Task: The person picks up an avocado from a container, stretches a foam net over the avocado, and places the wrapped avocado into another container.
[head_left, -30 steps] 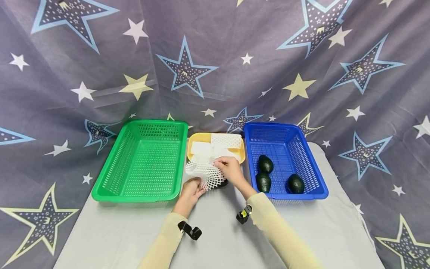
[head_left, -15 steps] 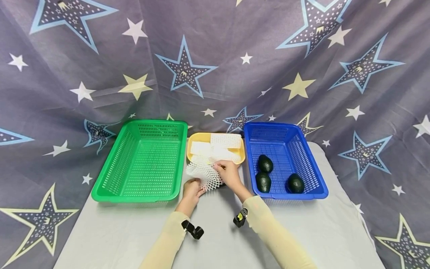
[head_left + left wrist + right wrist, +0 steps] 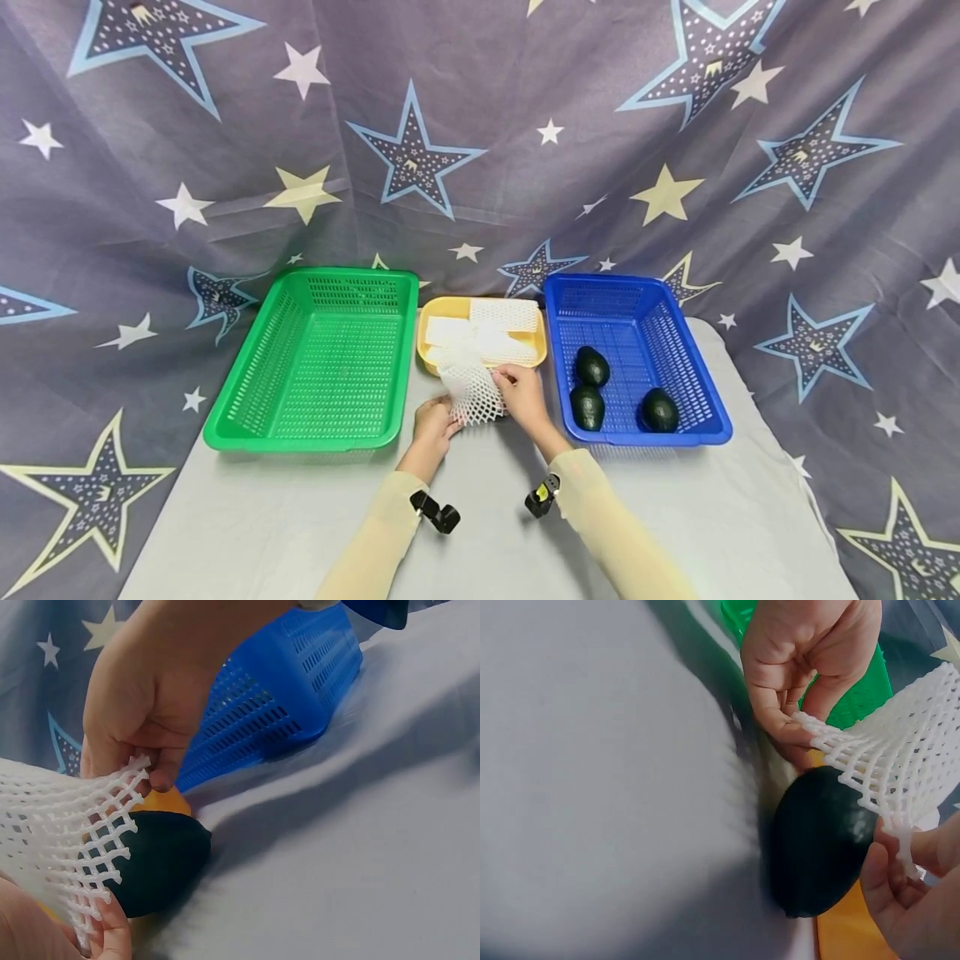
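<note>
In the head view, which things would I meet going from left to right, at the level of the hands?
Green basket, left hand, white foam net, right hand, blue basket, then, inside it, front left avocado, right avocado.

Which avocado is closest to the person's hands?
The avocado at the open end of the white net that the left hand and right hand grip; the other three sit in the blue basket.

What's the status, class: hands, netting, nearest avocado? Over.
Left hand, right hand pinching foam net sleeve. Avocado at its open end, mostly uncovered. No obstruction visible.
</note>
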`<act>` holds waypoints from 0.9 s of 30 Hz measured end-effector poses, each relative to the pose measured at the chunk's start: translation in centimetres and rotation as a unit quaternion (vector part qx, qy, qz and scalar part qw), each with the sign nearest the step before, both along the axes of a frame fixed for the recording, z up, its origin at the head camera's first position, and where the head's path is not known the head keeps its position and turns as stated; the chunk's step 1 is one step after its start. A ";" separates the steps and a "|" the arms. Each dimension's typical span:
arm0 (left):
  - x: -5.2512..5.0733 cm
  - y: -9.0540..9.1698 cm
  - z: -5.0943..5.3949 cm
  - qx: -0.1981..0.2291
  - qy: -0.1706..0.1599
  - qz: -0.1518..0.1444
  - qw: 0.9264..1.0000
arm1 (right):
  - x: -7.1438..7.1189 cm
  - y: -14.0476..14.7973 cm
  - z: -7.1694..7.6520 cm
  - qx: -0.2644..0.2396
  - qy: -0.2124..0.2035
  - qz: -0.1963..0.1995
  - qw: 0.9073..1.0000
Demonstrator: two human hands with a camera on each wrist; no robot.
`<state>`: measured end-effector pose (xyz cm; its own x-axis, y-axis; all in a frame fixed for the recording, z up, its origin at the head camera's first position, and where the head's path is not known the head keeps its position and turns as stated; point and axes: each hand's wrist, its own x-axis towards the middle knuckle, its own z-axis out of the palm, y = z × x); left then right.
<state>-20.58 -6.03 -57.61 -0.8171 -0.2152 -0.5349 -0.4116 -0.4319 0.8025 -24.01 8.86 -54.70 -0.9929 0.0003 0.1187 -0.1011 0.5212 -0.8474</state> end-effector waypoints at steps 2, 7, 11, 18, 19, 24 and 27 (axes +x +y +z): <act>-0.1 0.1 -0.1 -0.001 0.001 -0.001 1.000 | 0.1 0.2 -0.1 0.001 -0.001 -0.004 1.000; -0.5 0.5 -0.3 -0.002 0.000 0.011 1.000 | 0.1 0.5 -0.2 0.016 0.019 -0.006 1.000; -0.6 0.8 -0.3 0.000 -0.003 0.024 1.000 | 0.0 0.5 -0.5 0.032 0.051 -0.006 0.998; -0.7 0.9 -0.1 0.011 -0.008 0.023 1.000 | -0.1 0.0 -0.6 0.064 0.044 -0.012 0.997; -0.6 0.9 -0.1 0.012 -0.007 0.023 1.000 | -0.1 -0.1 -0.5 0.069 0.039 -0.015 0.997; -0.6 1.0 -0.4 0.017 -0.004 0.026 1.000 | 0.2 -0.4 -0.3 0.090 0.044 -0.024 0.995; -0.7 1.2 -0.5 0.030 0.003 0.028 0.999 | 0.5 -0.4 -0.4 0.098 0.048 -0.028 0.994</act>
<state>-21.26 -4.87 -58.15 -0.8077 -0.2287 -0.5435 -0.3806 -0.5017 0.7768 -23.54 8.44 -55.08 -0.9761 0.0233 0.2161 -0.1424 0.6830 -0.7164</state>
